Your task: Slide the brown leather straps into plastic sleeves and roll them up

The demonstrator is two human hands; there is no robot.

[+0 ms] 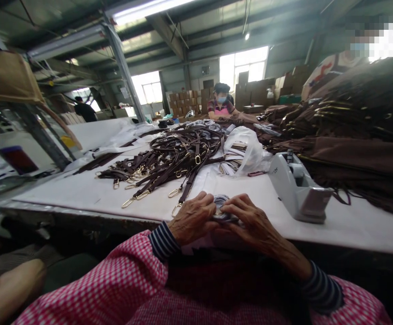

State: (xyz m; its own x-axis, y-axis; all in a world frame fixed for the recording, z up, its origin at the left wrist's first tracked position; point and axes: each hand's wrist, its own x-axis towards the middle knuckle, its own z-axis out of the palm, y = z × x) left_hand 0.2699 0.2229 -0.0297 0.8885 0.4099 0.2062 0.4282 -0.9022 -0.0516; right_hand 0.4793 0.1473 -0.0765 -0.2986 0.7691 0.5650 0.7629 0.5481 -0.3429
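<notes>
Both my hands meet at the front edge of the white table. My left hand (pixel 194 218) has its fingers closed on the left side of a small grey coiled bundle (pixel 221 201). From the right, my right hand (pixel 250 217) grips the same bundle, its fingertips pressing on the top. The bundle looks wrapped in clear plastic, and its lower part is hidden by my fingers. Just beyond my hands lie dark brown straps (pixel 169 164) with gold clasps. A grey tape dispenser (pixel 296 189) stands to the right of my right hand.
An open clear plastic bag (pixel 245 149) with pale strips lies behind the bundle. Brown bags (pixel 362 158) are heaped high at the right. Across the table sits a person in a mask (pixel 221 101). Another person's arm (pixel 16 284) shows at the lower left.
</notes>
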